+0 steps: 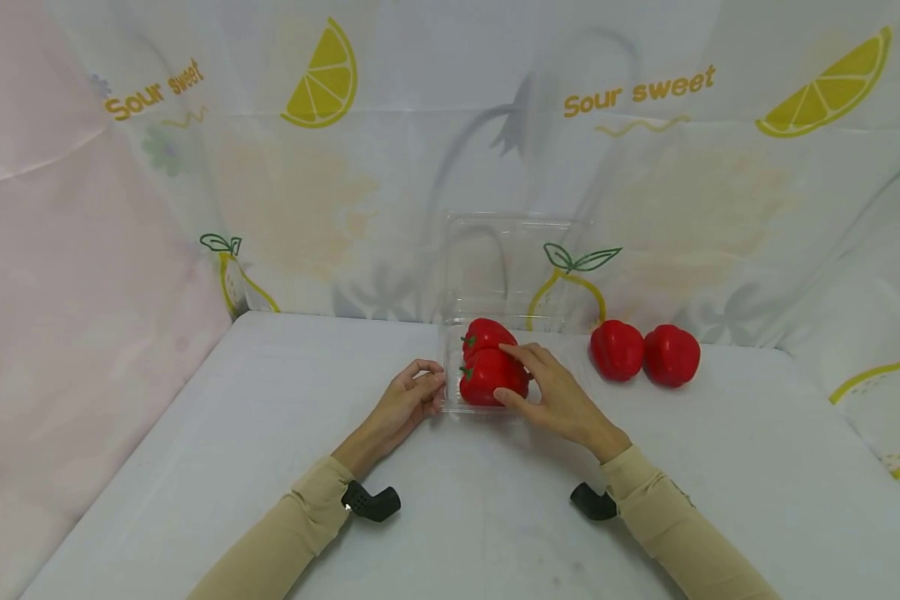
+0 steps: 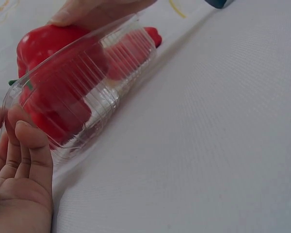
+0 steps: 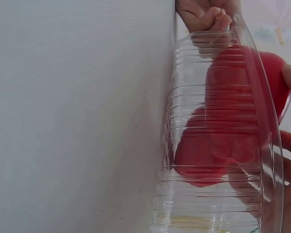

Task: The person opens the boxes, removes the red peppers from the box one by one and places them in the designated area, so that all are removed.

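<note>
1. The head view shows the clear box (image 1: 452, 392) on the white counter (image 1: 330, 358). Its lid (image 1: 487, 283) stands open at the box's twelve o'clock.
2. The head view also shows a near loose pepper (image 1: 617, 351) and a far loose pepper (image 1: 672, 357) whole, side by side on the counter at the box's three o'clock.
3. The left wrist view looks from low down. It shows lots of lines in the box wall and the curled fingers of the left hand (image 1: 414, 392) up close, which look tiny from the head.
4. The right wrist view looks through the lined wall, so the peppers inside are dim red shapes.
5. The left hand pinches the rim at about the box's eight o'clock.
6. The right hand (image 1: 558, 396), at about four o'clock, has its thumb and fingers round the front pepper (image 1: 491, 383) and holds it. I cannot tell if a fingertip touches the back pepper (image 1: 486, 332) too.
7. The front pepper is in the box. It is fat, shiny and bright red, and its green stem (image 1: 465, 373) points to nine o'clock.
8. The back pepper is in the box too, right beside the front one at its twelve o'clock. It is just as red.
</note>
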The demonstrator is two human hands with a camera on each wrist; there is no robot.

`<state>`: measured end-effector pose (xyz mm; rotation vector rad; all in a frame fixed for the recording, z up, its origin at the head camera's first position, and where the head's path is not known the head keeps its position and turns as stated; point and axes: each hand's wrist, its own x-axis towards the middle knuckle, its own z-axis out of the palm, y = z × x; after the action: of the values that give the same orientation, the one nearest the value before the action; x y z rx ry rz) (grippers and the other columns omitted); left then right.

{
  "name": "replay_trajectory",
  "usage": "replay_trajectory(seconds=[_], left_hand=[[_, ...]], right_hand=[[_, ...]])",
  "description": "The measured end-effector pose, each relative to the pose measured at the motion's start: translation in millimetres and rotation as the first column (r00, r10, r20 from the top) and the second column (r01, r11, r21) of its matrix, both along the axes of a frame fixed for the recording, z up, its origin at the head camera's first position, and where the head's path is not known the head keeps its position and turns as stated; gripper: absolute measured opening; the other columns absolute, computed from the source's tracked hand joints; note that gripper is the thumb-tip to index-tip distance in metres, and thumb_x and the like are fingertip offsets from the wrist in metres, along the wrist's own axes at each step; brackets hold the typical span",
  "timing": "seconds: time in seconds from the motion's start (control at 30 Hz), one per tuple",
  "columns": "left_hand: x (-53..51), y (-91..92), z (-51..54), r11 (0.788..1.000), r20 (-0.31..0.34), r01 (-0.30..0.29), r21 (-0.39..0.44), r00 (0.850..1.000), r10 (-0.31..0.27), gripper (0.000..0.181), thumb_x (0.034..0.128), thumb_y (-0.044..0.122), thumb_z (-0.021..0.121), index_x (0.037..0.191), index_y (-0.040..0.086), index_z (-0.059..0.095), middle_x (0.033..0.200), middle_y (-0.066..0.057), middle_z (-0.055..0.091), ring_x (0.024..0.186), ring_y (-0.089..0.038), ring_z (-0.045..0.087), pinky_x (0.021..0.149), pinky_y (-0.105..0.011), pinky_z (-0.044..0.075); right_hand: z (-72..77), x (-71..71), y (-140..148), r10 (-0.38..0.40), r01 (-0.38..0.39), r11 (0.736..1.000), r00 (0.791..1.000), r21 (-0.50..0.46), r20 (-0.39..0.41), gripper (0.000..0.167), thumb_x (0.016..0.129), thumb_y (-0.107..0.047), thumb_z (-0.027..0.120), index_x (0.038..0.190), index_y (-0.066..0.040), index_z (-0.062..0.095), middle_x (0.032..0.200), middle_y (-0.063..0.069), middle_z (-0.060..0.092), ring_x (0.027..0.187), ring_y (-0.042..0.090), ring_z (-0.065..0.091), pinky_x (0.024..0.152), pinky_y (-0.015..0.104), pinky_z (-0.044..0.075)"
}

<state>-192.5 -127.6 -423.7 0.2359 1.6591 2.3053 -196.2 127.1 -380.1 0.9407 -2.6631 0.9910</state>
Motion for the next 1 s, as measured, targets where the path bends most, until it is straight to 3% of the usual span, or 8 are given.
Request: replay_trajectory(seconds=[0.4,0.67,1.0], left_hand=[[-1.9,0.0,-1.4,0.999,0.002,-0.037,0.000,0.999,0.037,0.011,0.0977,0.014,0.050,0.108,0.012,0.046,0.071,0.006,0.054,0.063,-0.006,0.049,0.058,-0.019,0.041],[-1.9,1.4,-0.5,0.997,0.005,-0.077,0.000,0.997,0.077,0.021,0.0983,0.015,0.049,0.117,0.007,0.045,0.069,0.005,0.053,0.062,-0.006,0.050,0.056,-0.019,0.041],[-1.4,0.9,-0.6,0.997,-0.010,-0.076,-0.003,0.997,0.076,0.020,0.0987,0.015,0.048,0.118,0.009,0.045,0.069,0.005,0.052,0.062,-0.006,0.049,0.056,-0.019,0.040]], right_hand=[[1.8,1.8,-0.9,-0.005,0.004,1.000,1.000,-0.026,-0.010,0.062,0.086,-0.035,0.067,0.140,-0.019,0.041,0.127,0.001,0.048,0.106,0.015,0.050,0.083,0.039,0.054],[2.0,1.9,-0.9,-0.011,0.011,1.000,1.000,-0.030,-0.021,0.063,0.086,-0.035,0.067,0.140,-0.020,0.040,0.129,0.000,0.047,0.108,0.014,0.050,0.083,0.035,0.054],[2.6,0.7,1.0,-0.007,0.006,0.999,0.999,-0.038,-0.034,0.062,0.085,-0.034,0.067,0.140,-0.021,0.041,0.128,-0.001,0.048,0.103,0.013,0.052,0.081,0.036,0.054]])
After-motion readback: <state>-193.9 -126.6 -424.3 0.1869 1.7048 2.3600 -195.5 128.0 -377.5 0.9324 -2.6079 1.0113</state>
